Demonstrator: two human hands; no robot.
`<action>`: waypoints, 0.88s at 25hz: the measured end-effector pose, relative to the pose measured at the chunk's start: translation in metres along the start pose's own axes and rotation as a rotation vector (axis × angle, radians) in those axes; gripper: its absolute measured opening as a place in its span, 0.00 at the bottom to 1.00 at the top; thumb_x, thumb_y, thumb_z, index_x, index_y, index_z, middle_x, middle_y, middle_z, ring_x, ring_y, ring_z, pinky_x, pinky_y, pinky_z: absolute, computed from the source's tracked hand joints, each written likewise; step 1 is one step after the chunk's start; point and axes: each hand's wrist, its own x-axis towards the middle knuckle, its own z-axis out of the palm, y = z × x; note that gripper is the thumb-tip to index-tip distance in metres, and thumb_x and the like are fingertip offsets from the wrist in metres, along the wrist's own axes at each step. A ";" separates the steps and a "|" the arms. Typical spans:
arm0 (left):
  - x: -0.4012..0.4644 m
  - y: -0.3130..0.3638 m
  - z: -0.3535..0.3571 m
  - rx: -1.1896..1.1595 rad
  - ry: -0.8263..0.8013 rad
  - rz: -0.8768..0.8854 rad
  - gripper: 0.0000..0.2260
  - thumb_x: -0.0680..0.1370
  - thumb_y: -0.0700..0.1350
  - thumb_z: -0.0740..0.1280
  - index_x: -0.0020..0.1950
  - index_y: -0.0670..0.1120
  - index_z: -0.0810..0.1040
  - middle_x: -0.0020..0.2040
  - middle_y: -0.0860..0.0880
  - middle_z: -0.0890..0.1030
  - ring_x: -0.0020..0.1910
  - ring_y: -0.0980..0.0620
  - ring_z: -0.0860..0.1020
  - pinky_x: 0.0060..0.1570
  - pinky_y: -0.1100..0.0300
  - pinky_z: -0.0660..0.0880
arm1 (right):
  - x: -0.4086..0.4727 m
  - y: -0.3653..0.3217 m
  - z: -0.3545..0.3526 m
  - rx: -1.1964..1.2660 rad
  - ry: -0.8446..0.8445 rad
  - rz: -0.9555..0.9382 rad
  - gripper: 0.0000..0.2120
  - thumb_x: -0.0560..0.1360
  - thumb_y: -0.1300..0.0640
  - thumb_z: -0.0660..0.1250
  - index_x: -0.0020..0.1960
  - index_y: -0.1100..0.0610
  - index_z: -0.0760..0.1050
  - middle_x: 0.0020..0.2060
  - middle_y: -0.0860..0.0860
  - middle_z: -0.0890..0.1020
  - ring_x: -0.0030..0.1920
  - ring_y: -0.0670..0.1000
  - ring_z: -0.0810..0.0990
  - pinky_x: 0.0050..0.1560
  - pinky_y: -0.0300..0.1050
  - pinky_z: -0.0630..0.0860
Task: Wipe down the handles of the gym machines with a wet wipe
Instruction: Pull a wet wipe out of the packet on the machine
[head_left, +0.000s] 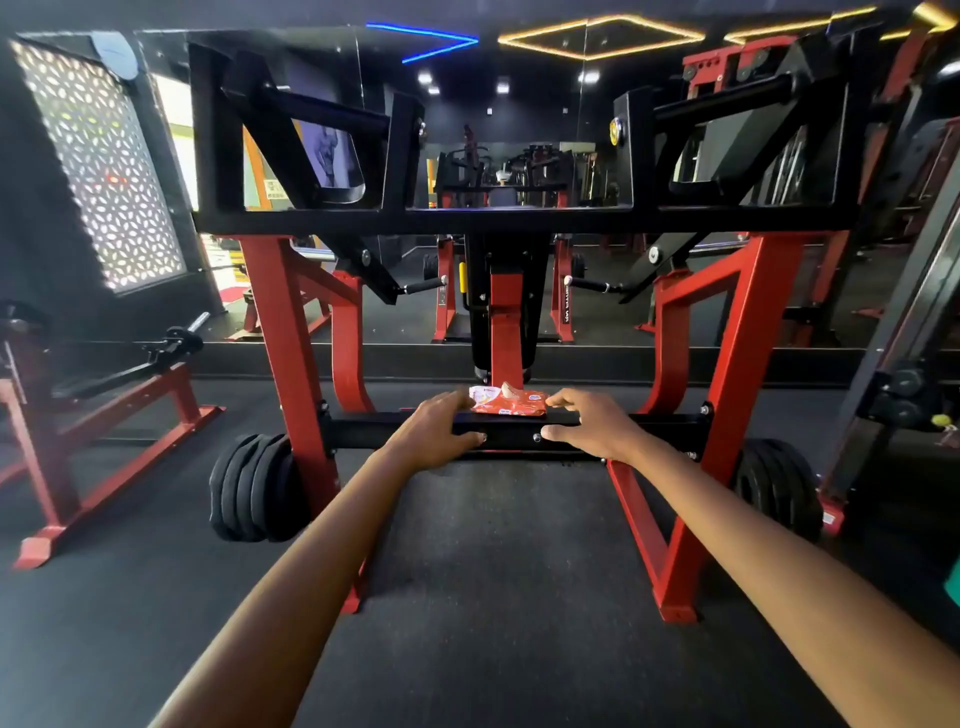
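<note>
Both hands, left hand (435, 428) and right hand (589, 423), are resting open beside the wipe pack (508, 400); no handle (423, 285) is wiped yet, I judge.

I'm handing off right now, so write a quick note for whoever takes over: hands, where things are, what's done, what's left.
Left hand: open, reaching to the left end of the wipe pack, holding nothing.
Right hand: open, at the pack's right end, holding nothing.
Wet wipe pack: lying on the black crossbar of the red machine, between both hands.
Done: no wipe is in either hand; no wiping visible.
Left: pull a wipe, then wipe the black handles, left and right.
</note>
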 end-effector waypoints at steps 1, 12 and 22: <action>0.003 -0.003 0.003 0.003 -0.005 -0.004 0.22 0.75 0.46 0.69 0.67 0.41 0.69 0.64 0.44 0.73 0.63 0.48 0.71 0.62 0.57 0.68 | 0.002 0.004 0.003 0.013 -0.002 0.015 0.24 0.73 0.53 0.70 0.66 0.58 0.70 0.66 0.53 0.73 0.66 0.52 0.71 0.65 0.45 0.67; 0.129 -0.081 0.083 -0.034 -0.002 -0.125 0.20 0.74 0.43 0.69 0.65 0.40 0.73 0.63 0.43 0.76 0.62 0.47 0.73 0.60 0.61 0.66 | 0.123 0.115 0.044 0.075 -0.065 0.123 0.18 0.72 0.56 0.71 0.60 0.58 0.75 0.60 0.53 0.77 0.63 0.52 0.74 0.61 0.43 0.69; 0.255 -0.137 0.138 -0.100 -0.011 -0.228 0.17 0.74 0.41 0.70 0.61 0.39 0.74 0.58 0.44 0.77 0.57 0.48 0.75 0.50 0.69 0.65 | 0.256 0.197 0.064 0.108 -0.169 0.171 0.16 0.72 0.57 0.70 0.58 0.59 0.75 0.56 0.53 0.79 0.59 0.52 0.76 0.59 0.45 0.71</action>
